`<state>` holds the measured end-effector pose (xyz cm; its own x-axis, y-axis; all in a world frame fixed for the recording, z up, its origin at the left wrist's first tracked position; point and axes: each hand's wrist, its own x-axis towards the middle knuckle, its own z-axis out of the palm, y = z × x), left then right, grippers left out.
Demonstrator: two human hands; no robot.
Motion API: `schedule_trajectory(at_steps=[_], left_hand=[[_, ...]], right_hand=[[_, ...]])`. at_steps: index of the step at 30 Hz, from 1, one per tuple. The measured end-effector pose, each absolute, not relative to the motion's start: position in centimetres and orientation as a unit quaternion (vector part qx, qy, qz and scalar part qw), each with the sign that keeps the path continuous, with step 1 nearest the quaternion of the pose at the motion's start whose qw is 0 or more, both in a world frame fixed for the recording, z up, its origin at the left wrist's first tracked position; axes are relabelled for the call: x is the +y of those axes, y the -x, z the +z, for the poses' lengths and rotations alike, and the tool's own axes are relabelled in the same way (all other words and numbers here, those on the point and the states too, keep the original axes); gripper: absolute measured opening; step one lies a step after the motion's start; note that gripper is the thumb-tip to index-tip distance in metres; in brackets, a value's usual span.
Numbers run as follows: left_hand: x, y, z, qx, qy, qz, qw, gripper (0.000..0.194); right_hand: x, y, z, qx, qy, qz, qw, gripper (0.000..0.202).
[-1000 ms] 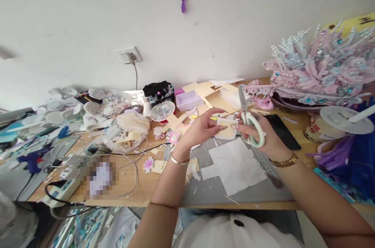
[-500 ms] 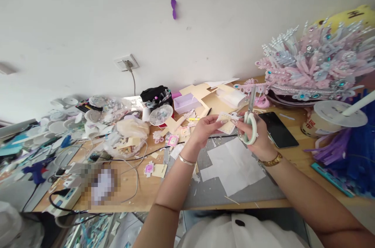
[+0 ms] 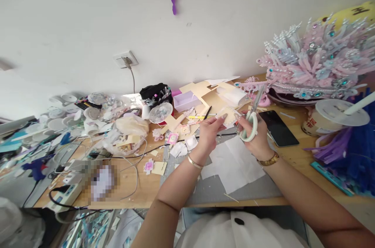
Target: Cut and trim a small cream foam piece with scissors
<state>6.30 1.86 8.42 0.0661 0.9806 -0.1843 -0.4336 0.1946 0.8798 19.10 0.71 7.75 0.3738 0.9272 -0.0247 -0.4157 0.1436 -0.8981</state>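
On the left of the bench [image 3: 140, 195], a glue gun [image 3: 36, 166] is laid well apart from the hands and is best left there. Nearer the middle, small pink pieces [image 3: 172, 138] and paper scraps are strewn beside the left forearm, so sweeping the sleeve-free elbow across them should be avoided. By the left hand [image 3: 208, 134] the cream piece [image 3: 230, 116] is pinched at its near-left edge, above the white sheet [image 3: 236, 164]; a light grip on the margin should spare its trim. By the right hand [image 3: 258, 138] the scissors [image 3: 254, 121] are grasped, blades pointed up and away, while its fingertips are set on the piece's right edge. The blades should be kept turned from the left fingers, and the piece held flat. Further right, the phone [image 3: 279, 127] and the drink [image 3: 312, 123] should be given room.
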Motion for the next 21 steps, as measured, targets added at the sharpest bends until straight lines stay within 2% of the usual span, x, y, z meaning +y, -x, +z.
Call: schedule_trajectory(at_steps=[5, 7, 10, 15, 18, 21], left_hand=[[3.4, -3.0, 9.9, 0.419, -0.351, 0.561, 0.622, 0.047], [3.8, -1.8, 10.6, 0.426, -0.355, 0.566, 0.611, 0.049], [4.1, -1.0, 11.1, 0.444, -0.372, 0.557, 0.596, 0.049], [4.0, -1.1, 11.1, 0.449, -0.4, 0.549, 0.581, 0.049], [3.9, -1.4, 11.1, 0.449, -0.391, 0.548, 0.588, 0.049], [3.8, -1.7, 11.2, 0.444, -0.383, 0.543, 0.601, 0.052]], right_hand=[[-0.6, -21.2, 8.1, -0.385, 0.457, 0.539, 0.594, 0.048], [-1.6, -22.1, 7.6, -0.42, 0.455, 0.562, 0.548, 0.056], [-3.1, -22.3, 6.2, -0.481, 0.399, 0.612, 0.484, 0.065], [-4.3, -21.1, 4.9, -0.537, 0.352, 0.679, 0.356, 0.065], [-4.2, -20.7, 5.0, -0.538, 0.379, 0.68, 0.325, 0.071], [-4.2, -20.7, 5.0, -0.53, 0.412, 0.669, 0.318, 0.069]])
